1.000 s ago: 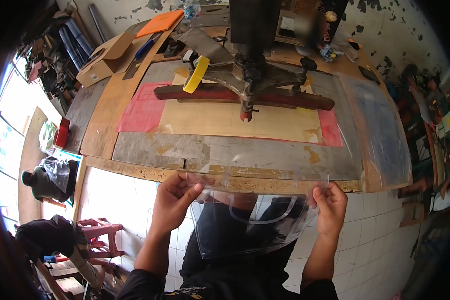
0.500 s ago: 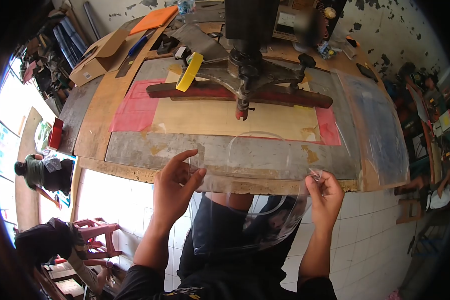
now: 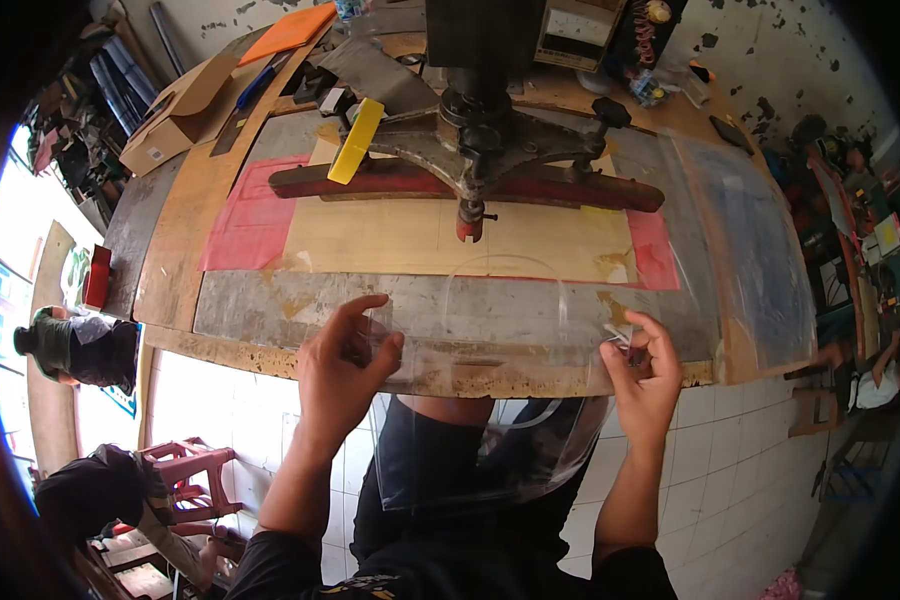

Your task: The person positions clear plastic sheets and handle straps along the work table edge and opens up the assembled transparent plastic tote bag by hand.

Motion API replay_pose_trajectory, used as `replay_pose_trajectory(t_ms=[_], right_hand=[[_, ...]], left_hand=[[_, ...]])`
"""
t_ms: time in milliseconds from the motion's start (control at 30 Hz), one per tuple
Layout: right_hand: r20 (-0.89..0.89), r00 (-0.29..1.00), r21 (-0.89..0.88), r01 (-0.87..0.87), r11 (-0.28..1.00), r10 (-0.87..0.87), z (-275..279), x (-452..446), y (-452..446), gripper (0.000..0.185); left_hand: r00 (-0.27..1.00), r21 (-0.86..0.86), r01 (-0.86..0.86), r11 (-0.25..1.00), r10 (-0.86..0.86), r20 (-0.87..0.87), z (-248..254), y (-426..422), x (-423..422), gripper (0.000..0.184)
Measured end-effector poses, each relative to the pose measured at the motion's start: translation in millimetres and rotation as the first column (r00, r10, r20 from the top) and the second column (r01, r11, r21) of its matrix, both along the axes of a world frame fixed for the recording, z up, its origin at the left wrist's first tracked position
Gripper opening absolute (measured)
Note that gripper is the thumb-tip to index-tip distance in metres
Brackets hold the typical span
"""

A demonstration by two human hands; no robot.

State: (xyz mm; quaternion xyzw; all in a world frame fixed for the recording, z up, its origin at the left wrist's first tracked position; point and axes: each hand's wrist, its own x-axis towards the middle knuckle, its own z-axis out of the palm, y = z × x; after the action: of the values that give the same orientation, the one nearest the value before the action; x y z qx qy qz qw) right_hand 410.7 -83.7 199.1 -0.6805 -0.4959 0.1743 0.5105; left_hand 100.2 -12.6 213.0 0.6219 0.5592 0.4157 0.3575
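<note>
Two pinch grips, left hand and right hand, on opposite sides of the clear plastic bag between them.

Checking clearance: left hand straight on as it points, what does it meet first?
Likely the red bar, if the left hand clears the grey board and cream sheet; height is unclear.

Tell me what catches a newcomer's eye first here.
Probably the dark press with its long reddish bar stands out first, over the middle of the table. A bright yellow band shows near the bar's left end. At the table's near edge, the left hand and right hand hold clear plastic sheeting.
</note>
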Motion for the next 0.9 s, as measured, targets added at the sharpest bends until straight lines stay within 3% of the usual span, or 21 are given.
replay_pose_trajectory(t_ms=[33,67,100,167,233,300,367,567,633,700,733,900], right_hand=[[-0.001,1.000,-0.002,0.000,1.000,0.000,-1.4,-0.3,2.1,0.028],[0.131,0.991,0.036,-0.020,0.999,0.015,-3.5,-1.4,4.0,0.028],[0.260,0.965,0.071,-0.046,0.996,0.026,-5.5,-2.1,5.6,0.028],[0.249,0.967,0.056,-0.070,0.996,0.054,-6.5,-4.1,6.3,0.024],[0.500,0.865,0.136,-0.039,0.990,-0.035,-2.0,-7.2,9.2,0.020],[0.507,0.862,0.091,-0.055,0.994,0.001,-6.4,-2.8,7.7,0.020],[0.511,0.859,0.045,-0.073,0.996,0.040,-8.2,-1.7,7.1,0.019],[0.503,0.864,0.089,-0.045,0.995,-0.006,-10.3,-5.5,7.1,0.018],[0.524,0.852,0.089,-0.042,0.995,-0.011,-11.5,-5.5,6.1,0.016],[0.536,0.844,0.091,-0.051,0.995,-0.006,-11.7,-5.4,5.6,0.016],[0.553,0.833,0.093,-0.052,0.994,-0.008,-11.8,-5.5,5.4,0.015],[0.557,0.831,0.092,-0.071,0.993,0.008,-11.4,-6.9,4.8,0.015]], left_hand=[[0.977,0.065,-0.014,0.998,0.027,-0.213,0.9,-0.8,1.6,0.034],[0.964,0.170,-0.022,0.985,0.066,-0.259,-2.0,-0.7,4.8,0.034],[0.964,0.164,-0.023,0.986,0.066,-0.259,-2.0,-1.7,7.9,0.034],[0.936,0.200,-0.035,0.979,0.102,-0.338,-0.2,-4.6,12.9,0.032],[0.912,0.222,-0.039,0.974,0.125,-0.390,-2.2,-5.3,13.3,0.033],[0.884,0.251,-0.040,0.967,0.151,-0.443,-1.5,-4.5,13.8,0.034],[0.845,0.407,0.027,0.913,0.197,-0.498,0.2,-4.2,13.7,0.032],[0.788,0.420,0.208,0.883,0.103,-0.606,-8.6,-2.5,7.1,0.027],[0.787,0.399,0.193,0.897,0.102,-0.609,-5.4,-4.5,8.9,0.025],[0.745,0.394,0.231,0.890,0.099,-0.660,-4.1,-8.6,7.2,0.026],[0.706,0.342,0.268,0.901,0.058,-0.706,-8.5,-13.1,1.8,0.037],[0.681,0.295,0.269,0.917,0.036,-0.732,-7.4,-21.0,0.5,0.037]])
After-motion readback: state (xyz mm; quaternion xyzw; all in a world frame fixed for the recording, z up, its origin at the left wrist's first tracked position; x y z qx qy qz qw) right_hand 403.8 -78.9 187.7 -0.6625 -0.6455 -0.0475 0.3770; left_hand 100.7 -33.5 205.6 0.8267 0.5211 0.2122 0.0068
